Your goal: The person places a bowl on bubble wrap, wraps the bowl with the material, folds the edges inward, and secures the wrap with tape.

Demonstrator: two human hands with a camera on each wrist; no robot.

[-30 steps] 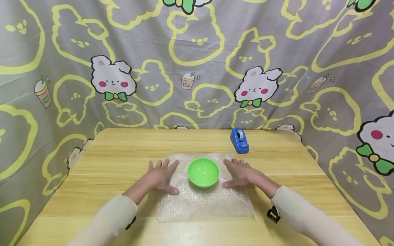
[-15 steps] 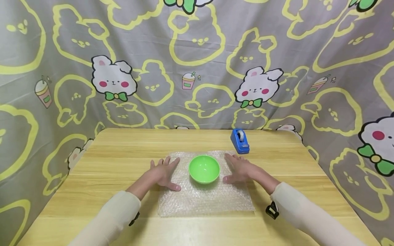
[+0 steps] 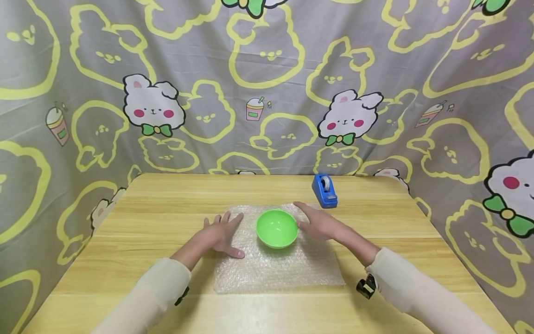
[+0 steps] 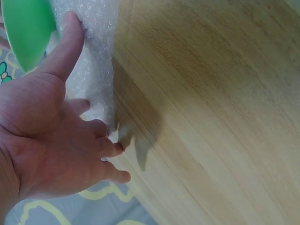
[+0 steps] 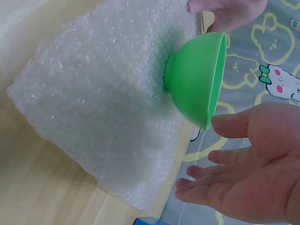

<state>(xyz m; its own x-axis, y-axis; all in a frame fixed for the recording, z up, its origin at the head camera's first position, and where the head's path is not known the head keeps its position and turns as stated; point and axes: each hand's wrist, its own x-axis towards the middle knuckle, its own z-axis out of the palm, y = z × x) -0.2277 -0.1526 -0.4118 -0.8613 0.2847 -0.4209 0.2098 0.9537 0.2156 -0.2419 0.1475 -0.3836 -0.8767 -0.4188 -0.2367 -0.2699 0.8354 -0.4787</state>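
Observation:
A bright green bowl (image 3: 277,229) stands upright on a sheet of clear bubble wrap (image 3: 267,273), toward its far side. My left hand (image 3: 220,237) rests on the wrap's left edge with fingers spread, apart from the bowl. In the left wrist view its thumb and fingertips lie along the bubble wrap (image 4: 96,61). My right hand (image 3: 319,222) is at the bowl's right, fingers extended and thumb tip right at the rim. The right wrist view shows that thumb beside the rim of the bowl (image 5: 197,77), the other fingers reaching past it, holding nothing.
A blue tape dispenser (image 3: 325,191) with a roll of clear tape stands at the back right of the wooden table (image 3: 167,199). Behind the table hangs a grey curtain (image 3: 288,69) with cartoon animals.
The bowl and bubble wrap have shifted slightly away from me. My right hand has moved left, bringing its thumb to the bowl's rim. The left hand has stayed almost in place.

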